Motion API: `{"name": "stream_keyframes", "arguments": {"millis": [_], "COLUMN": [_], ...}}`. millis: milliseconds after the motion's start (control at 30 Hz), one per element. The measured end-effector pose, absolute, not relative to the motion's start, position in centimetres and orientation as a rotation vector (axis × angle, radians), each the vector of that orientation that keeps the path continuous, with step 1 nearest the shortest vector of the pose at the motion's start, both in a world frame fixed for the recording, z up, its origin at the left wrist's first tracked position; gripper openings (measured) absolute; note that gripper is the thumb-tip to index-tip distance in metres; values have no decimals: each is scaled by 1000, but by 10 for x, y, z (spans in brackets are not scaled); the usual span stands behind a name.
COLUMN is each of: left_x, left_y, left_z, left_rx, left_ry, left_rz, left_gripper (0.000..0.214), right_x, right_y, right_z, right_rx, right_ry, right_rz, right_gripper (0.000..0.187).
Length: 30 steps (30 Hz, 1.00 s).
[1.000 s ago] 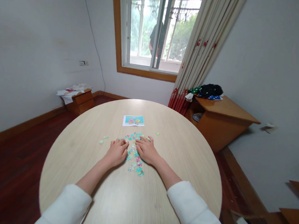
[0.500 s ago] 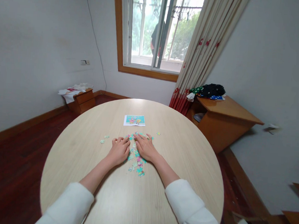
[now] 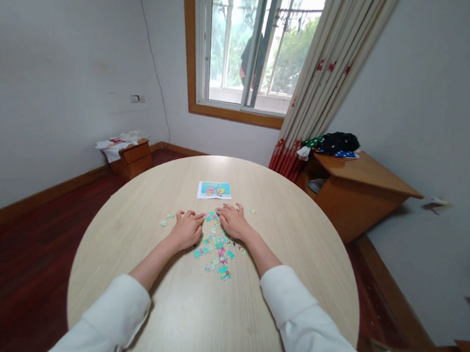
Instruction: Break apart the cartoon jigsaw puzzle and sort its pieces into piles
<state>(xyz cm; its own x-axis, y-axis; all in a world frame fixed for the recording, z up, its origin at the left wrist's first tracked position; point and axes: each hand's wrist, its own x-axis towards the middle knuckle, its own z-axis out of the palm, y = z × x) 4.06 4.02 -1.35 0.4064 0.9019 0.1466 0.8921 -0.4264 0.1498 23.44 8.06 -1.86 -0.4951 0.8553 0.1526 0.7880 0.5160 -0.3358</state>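
Flanking pieces (image 3: 222,253) with left hand (image 3: 187,230), fingers curled, grip impossible to tell, and right hand (image 3: 234,221), fingers apart; facing card (image 3: 215,190) beyond fingers, likely placed for easy viewing.

Loose, plain white sleeves (image 3: 308,310), softly creased, leave the forearms (image 3: 266,251) and hands (image 3: 234,221) bare.

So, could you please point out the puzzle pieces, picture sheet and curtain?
Puzzle pieces (image 3: 222,252): head view, pink patch amid the spread.
Picture sheet (image 3: 214,190): head view, middle of its printed side.
Curtain (image 3: 326,91): head view, pale folds midway down.
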Motion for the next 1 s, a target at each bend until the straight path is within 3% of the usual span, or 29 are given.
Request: {"name": "stream_keyframes", "arguments": {"millis": [367,1000], "left_x": [14,18], "left_y": [52,67], "left_z": [2,-6], "left_rx": [2655,2614], "left_ry": [1498,1855], "left_rz": [36,-60], "left_gripper": [44,40], "right_x": [247,233], "right_y": [83,113], "right_z": [1,3], "right_rx": [-1268,-1366], "right_ry": [-2627,-2745], "right_rz": [163,175], "right_gripper": [38,39]}}
